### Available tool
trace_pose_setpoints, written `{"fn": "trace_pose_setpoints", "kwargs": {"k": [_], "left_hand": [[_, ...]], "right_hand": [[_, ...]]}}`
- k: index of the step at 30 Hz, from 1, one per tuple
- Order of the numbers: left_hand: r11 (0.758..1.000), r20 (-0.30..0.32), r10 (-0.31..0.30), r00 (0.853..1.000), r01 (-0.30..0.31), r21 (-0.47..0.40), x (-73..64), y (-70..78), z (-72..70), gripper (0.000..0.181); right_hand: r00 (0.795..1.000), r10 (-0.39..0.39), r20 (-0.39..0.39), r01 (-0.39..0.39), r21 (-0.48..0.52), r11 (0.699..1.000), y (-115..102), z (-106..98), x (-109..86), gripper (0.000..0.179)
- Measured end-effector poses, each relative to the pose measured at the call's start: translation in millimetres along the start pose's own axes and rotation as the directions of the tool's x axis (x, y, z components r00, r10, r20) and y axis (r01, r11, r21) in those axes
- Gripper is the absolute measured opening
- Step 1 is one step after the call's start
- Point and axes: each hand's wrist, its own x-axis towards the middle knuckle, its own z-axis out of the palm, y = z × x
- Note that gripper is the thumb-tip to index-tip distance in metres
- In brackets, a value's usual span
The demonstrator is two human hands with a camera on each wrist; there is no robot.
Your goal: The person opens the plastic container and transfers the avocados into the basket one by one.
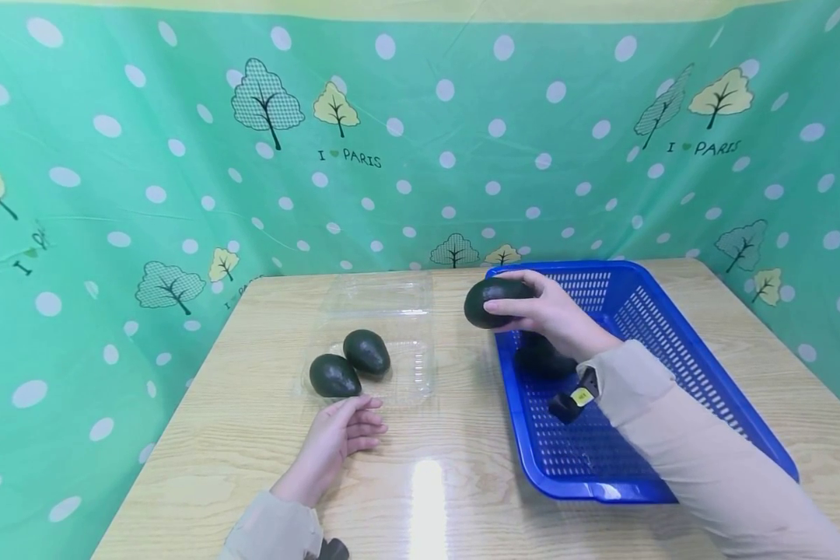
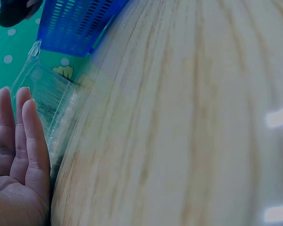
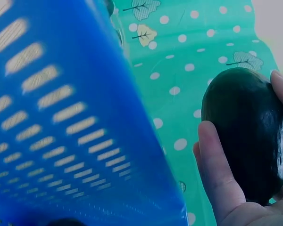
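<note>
A dark avocado (image 1: 495,302) is held by my right hand (image 1: 547,311) above the left rim of the blue basket (image 1: 518,435). The right wrist view shows fingers and thumb gripping the same avocado (image 3: 245,132) around its sides. Another dark avocado (image 1: 544,359) lies in the basket under that hand, partly hidden. Two avocados, one on the left (image 1: 334,376) and one behind it (image 1: 367,352), sit in the clear plastic clamshell box (image 1: 420,373). My left hand (image 1: 332,439) rests at the box's front edge with relaxed fingers, holding nothing.
The clear lid (image 1: 381,294) of the box lies folded back, away from me. All this stands on a light wooden table (image 1: 203,467). A green dotted curtain (image 1: 448,140) hangs behind the table and along both sides.
</note>
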Motion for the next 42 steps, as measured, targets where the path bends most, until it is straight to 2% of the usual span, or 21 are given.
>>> {"fn": "trace_pose_setpoints", "kwargs": {"k": [10,26,42], "left_hand": [[1.000,-0.002,0.002,1.000,-0.002,-0.001,0.7,-1.2,0.1,0.025],[1.000,-0.004,0.006,1.000,-0.006,0.012,1.7,-2.2,-1.0,0.025],[1.000,-0.012,0.003,1.000,-0.003,0.011,1.3,-0.4,0.1,0.025]], "right_hand": [[1.000,0.019,-0.001,-0.019,-0.079,0.997,6,-19,-8.8,0.063],[1.000,0.011,-0.023,-0.015,-0.194,0.981,18,-35,-25.2,0.065],[0.998,0.061,-0.030,-0.068,-0.321,0.945,27,-55,-40.5,0.068]]}}
